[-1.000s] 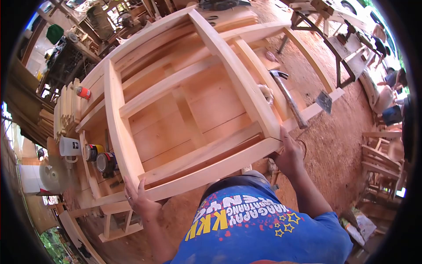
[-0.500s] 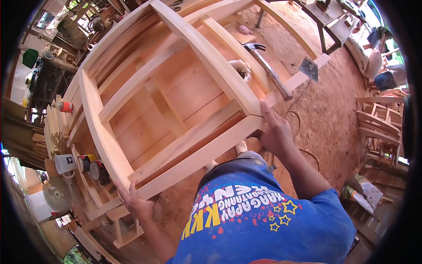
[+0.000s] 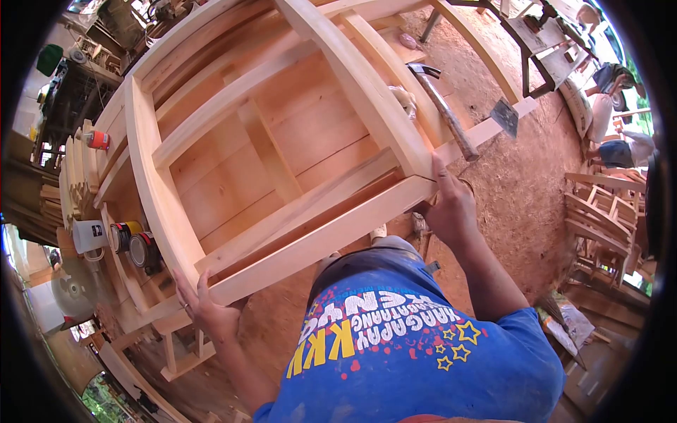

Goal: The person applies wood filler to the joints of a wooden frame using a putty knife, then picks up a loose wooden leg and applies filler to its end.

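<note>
A pale wooden frame (image 3: 324, 229) with crossbars spans the view in front of my body. My left hand (image 3: 206, 307) grips its near left corner, fingers over the top edge. At the near right corner my right hand (image 3: 451, 208) holds the frame, with a finger up along the outer side. Beyond the right corner lies a claw hammer (image 3: 444, 109), its handle pointing toward my right hand. Under the frame, wide wooden boards (image 3: 218, 187) show through the openings.
Left of the frame stand paint cans (image 3: 143, 250), a white container (image 3: 89, 236) and a red can (image 3: 97, 139). A metal blade (image 3: 505, 118) lies on a wooden strip at right. Stacked chair frames (image 3: 603, 211) stand far right. Other people sit at upper right.
The camera view has shifted somewhat. The frame's near edge now appears slightly higher, with both hands still on its corners. The left hand appears a little further left.
</note>
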Available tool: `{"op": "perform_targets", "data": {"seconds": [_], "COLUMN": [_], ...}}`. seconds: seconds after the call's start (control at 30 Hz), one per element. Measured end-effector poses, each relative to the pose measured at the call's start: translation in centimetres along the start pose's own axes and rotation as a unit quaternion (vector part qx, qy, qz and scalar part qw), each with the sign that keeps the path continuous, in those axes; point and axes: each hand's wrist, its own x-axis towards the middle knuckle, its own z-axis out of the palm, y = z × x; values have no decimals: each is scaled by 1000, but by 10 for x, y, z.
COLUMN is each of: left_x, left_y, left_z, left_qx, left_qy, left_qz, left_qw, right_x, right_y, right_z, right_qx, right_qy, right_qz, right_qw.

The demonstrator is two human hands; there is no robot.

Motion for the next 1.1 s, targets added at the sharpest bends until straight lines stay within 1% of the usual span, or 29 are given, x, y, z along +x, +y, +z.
{"op": "perform_targets", "data": {"seconds": [0.1,0.4,0.57,0.6,0.7,0.8,0.87,0.9,0.93,1.0,1.1], "left_x": [1,1,0,-1,0,-5,-4,-2,-1,15,14], "left_y": [0,4,-7,1,-2,11,-19,-21,-19,9,3], "left_z": [-2,-2,5,2,2,0,10,10,9,-4,2], "left_qx": [-3,-7,13,-6,21,93,59,42,35,25,-60], "left_qy": [-10,-20,-29,-27,-26,42,10,-5,-29,-75,-86], "left_qz": [-5,1,7,10,43,104,134,147,153,169,149], "left_qw": [1000,1000,999,1000,999,989,989,988,987,982,983], "right_x": [-1,-1,-3,-4,-5,-5,-5,-5,-5,-4,-6], "right_y": [1,4,14,16,20,24,26,27,29,31,41], "right_z": [0,1,8,9,8,11,11,11,11,13,25], "right_qx": [-9,24,58,63,83,95,102,105,114,135,173], "right_qy": [-21,1,9,10,15,38,25,18,13,7,57], "right_qz": [6,-8,-6,-6,-10,-31,-25,-25,-25,-23,-57], "right_qw": [1000,1000,998,998,996,994,994,994,993,991,982]}}
